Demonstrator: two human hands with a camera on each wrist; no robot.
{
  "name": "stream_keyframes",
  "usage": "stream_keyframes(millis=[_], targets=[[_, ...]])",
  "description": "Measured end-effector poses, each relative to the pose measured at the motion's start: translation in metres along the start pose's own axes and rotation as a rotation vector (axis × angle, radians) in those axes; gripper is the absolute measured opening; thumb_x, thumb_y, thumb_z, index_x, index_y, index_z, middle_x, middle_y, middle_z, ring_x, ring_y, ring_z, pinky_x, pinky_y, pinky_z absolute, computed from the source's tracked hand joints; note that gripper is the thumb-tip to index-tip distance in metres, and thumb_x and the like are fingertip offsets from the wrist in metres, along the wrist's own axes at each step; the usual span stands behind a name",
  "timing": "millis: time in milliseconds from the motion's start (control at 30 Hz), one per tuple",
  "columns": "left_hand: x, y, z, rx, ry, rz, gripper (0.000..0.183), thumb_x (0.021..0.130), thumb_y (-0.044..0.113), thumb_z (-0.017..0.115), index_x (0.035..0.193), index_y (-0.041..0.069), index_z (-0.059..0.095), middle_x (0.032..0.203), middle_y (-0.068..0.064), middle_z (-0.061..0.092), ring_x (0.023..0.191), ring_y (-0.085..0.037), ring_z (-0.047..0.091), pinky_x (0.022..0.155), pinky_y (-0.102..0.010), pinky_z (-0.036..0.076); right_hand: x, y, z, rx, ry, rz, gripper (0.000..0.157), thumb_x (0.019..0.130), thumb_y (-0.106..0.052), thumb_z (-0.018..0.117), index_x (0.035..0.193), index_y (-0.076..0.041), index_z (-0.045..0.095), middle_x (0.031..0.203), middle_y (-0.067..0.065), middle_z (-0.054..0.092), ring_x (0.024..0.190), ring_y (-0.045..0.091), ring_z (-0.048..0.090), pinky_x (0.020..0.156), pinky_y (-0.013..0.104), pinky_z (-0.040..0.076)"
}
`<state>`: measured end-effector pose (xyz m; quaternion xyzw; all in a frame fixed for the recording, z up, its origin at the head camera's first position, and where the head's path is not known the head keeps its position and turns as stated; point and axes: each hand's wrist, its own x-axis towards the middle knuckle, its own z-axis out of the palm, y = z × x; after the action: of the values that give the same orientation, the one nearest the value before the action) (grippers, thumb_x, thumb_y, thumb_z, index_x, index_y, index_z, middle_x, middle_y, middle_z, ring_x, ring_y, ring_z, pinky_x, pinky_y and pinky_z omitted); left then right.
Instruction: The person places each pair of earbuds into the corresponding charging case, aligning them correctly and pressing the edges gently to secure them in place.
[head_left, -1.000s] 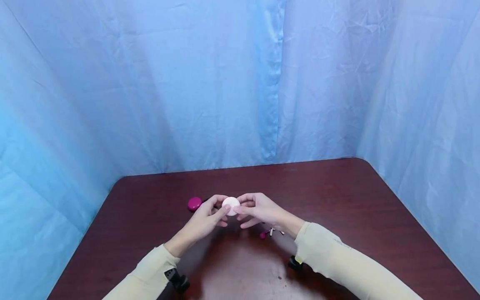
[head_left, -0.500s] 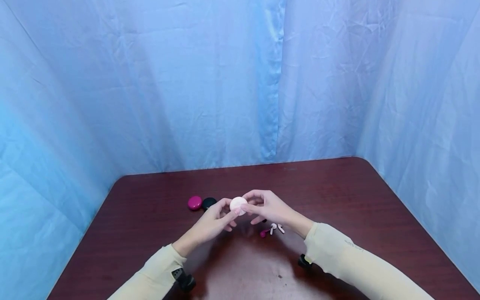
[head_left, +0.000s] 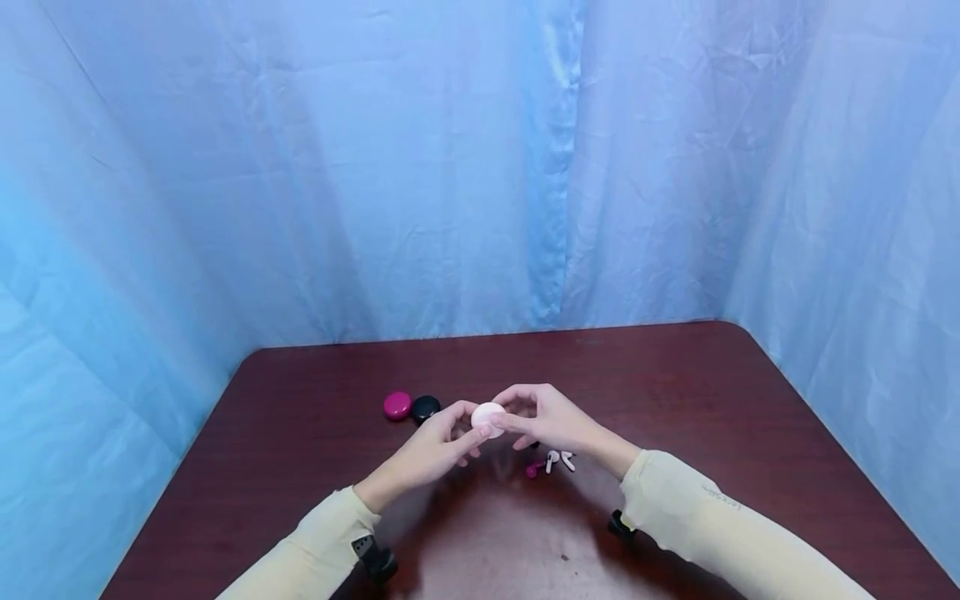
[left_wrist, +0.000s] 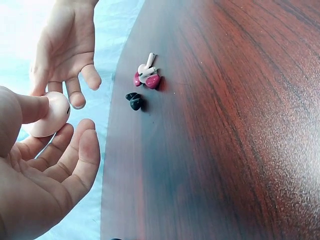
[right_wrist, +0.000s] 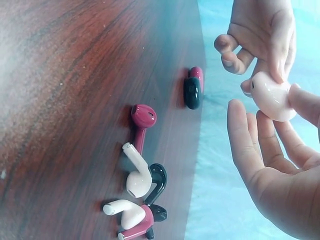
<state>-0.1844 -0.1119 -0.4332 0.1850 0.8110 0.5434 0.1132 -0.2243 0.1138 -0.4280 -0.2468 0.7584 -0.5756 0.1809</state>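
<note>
A white, rounded earbud case is held up above the table between both hands. My left hand pinches it from the left, thumb on its near face and fingers behind. From the other side my right hand pinches the same case between thumb and fingers. The lid looks closed in the right wrist view, where the glossy case has a small dark slot on its edge. Below the right hand lie loose earbuds: a magenta one, white ones and black ones, some overlapping.
Left of the hands, a magenta case and a black case sit side by side on the dark red-brown table. Pale blue curtains hang behind the table and at both sides.
Both hands have shifted a little to the right with the white case between them. The black case and more of the loose earbuds have come into sight.
</note>
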Motion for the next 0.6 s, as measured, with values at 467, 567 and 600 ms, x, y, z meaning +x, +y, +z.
stream_keyframes(millis=[467, 567, 600], targets=[[0.001, 0.0024, -0.0028, 0.097, 0.01, 0.035, 0.033, 0.102, 0.03, 0.063, 0.125, 0.008, 0.057, 0.092, -0.014, 0.066, 0.076, -0.027, 0.063, 0.065, -0.028, 0.055, 0.0009, -0.0053, -0.0012, -0.006, 0.004, 0.01, 0.029, 0.096, -0.022, 0.073, 0.116, -0.001, 0.069, 0.101, 0.01, 0.071, 0.094, 0.044, 0.069, 0.07, 0.049, 0.061], [0.0018, 0.0038, -0.0032, 0.109, 0.01, 0.043, 0.032, 0.102, 0.031, 0.063, 0.124, 0.007, 0.057, 0.09, -0.011, 0.065, 0.072, -0.021, 0.06, 0.062, -0.028, 0.054, 0.001, -0.0055, -0.0019, 0.001, 0.01, 0.017, 0.029, 0.096, -0.021, 0.073, 0.116, 0.0, 0.068, 0.1, 0.011, 0.071, 0.094, 0.044, 0.069, 0.07, 0.05, 0.06], [0.0022, 0.0038, -0.0031, 0.111, 0.009, 0.043, 0.033, 0.102, 0.031, 0.063, 0.125, 0.007, 0.057, 0.09, -0.011, 0.065, 0.073, -0.021, 0.06, 0.062, -0.028, 0.054, 0.0011, -0.0054, -0.0021, 0.0, 0.011, 0.02, 0.029, 0.096, -0.022, 0.072, 0.116, 0.0, 0.068, 0.1, 0.011, 0.071, 0.094, 0.044, 0.069, 0.07, 0.05, 0.061]])
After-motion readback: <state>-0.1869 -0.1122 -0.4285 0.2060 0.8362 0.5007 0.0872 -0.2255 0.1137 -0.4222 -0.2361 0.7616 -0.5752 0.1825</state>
